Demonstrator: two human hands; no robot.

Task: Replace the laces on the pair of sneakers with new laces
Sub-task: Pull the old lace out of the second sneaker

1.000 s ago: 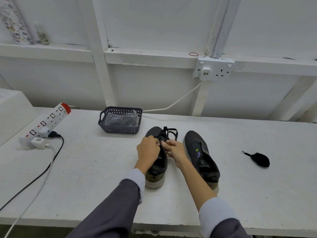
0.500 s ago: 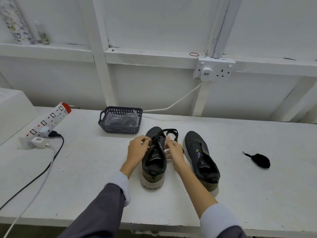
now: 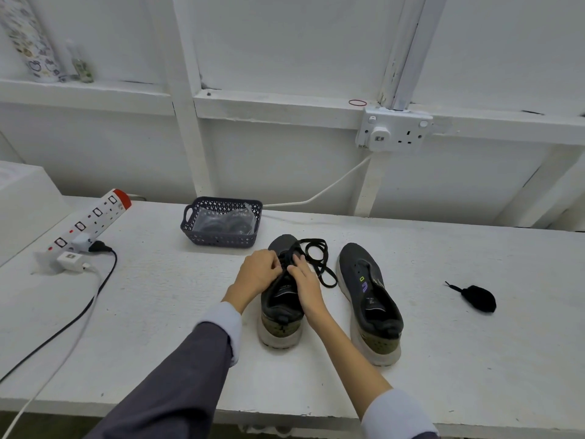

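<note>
Two dark grey sneakers stand side by side on the white table [image 3: 158, 312], heels toward me. My left hand [image 3: 258, 272] and my right hand [image 3: 302, 280] meet over the eyelets of the left sneaker [image 3: 280, 315], each pinching the black lace [image 3: 316, 258]. The lace's loose loops trail off to the right of the toe. The right sneaker [image 3: 368, 299] stands apart with no lace in it. A bundled black lace [image 3: 478, 297] lies further right on the table.
A dark basket [image 3: 221, 237] holding clear plastic packets stands behind the left sneaker. At the left lie a white power strip [image 3: 91, 218], a plug and cables [image 3: 79, 318]. A wall socket [image 3: 394, 131] sits above.
My hands parted to the sneaker's sides half a second ago and have come back together over the eyelets nearer the toe. The lace loops lie further right.
</note>
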